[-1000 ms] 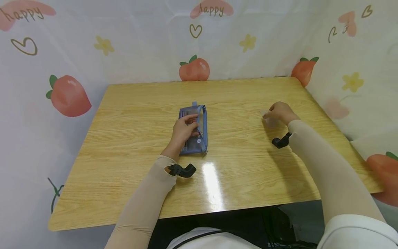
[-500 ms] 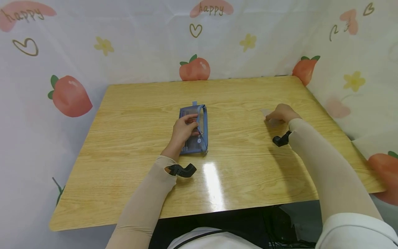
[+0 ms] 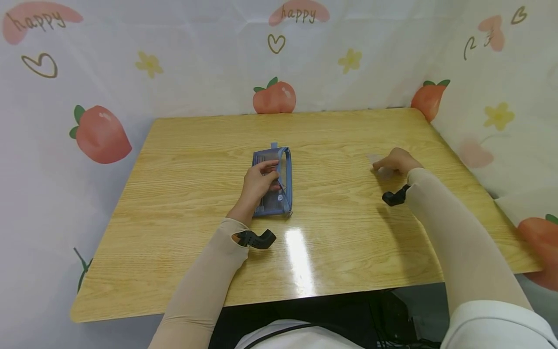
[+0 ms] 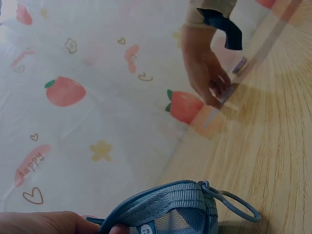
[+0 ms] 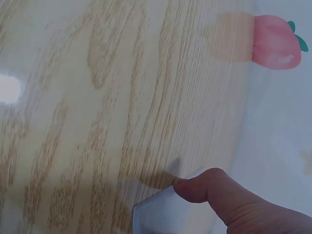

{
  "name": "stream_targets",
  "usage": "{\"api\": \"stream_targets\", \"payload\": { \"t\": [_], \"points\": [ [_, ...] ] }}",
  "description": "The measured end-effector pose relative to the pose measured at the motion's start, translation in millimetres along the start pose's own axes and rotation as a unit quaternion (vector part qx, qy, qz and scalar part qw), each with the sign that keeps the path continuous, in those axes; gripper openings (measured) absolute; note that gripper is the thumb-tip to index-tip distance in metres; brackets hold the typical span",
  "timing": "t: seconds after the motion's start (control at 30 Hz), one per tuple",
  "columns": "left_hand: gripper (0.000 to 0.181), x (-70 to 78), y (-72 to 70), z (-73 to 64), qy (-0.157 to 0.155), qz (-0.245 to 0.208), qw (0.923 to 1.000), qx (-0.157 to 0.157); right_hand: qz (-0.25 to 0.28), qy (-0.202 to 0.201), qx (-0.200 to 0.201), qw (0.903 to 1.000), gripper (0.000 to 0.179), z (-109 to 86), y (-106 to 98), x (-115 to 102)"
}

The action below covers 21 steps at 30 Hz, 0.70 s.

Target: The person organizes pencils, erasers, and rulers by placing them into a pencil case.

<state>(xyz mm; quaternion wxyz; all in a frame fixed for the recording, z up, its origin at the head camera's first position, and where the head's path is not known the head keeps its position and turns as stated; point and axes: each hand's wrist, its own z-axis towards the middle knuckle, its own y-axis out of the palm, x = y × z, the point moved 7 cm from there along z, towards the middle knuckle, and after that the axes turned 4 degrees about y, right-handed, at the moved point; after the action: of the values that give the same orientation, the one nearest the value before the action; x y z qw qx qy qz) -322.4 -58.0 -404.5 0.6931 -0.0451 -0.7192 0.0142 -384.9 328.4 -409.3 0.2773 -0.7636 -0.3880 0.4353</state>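
Observation:
A blue zippered mesh pouch (image 3: pixel 271 207) lies on the table in front of me, its zipped side gaping open on the right. My left hand (image 3: pixel 256 185) pinches the edge of that opening between thumb and fingers; the left wrist view shows the pouch's end (image 4: pixel 183 207) with its zipper ring. Farther right, my right hand (image 3: pixel 395 161) is low over the table and pinches a flat, clear plastic piece (image 3: pixel 374 158). In the right wrist view the thumb (image 5: pixel 214 192) lies along the clear piece's edge (image 5: pixel 161 214). What the piece is cannot be told.
The wooden table (image 3: pixel 331 203) extends around both hands. Behind it and along its right side hangs a white cloth (image 3: pixel 209 72) printed with peaches and flowers. A small purplish thing (image 4: pixel 239 65) shows beyond the right hand in the left wrist view.
My right hand has lowered slightly toward the table and turned over the clear piece. The left hand and pouch have stayed in place.

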Motion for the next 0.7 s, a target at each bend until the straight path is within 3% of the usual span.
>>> {"api": "stream_targets", "payload": {
  "t": [0.33,0.5,0.7],
  "points": [
    [0.035,-0.6,0.3,1.7,-0.002,-0.003,1.0000,-0.005,0.023,0.000,0.022,0.9995,0.042,-0.5,-3,5],
    [0.035,-0.9,-0.1,1.6,-0.002,-0.005,1.0000,-0.008,0.061,-0.008,0.017,0.9980,0.040,-8.9,-3,2],
    [0.035,-0.5,0.1,1.3,0.000,-0.004,1.0000,-0.003,0.089,-0.014,0.038,0.9952,0.023,-18.1,-2,-1]
  ]
}}
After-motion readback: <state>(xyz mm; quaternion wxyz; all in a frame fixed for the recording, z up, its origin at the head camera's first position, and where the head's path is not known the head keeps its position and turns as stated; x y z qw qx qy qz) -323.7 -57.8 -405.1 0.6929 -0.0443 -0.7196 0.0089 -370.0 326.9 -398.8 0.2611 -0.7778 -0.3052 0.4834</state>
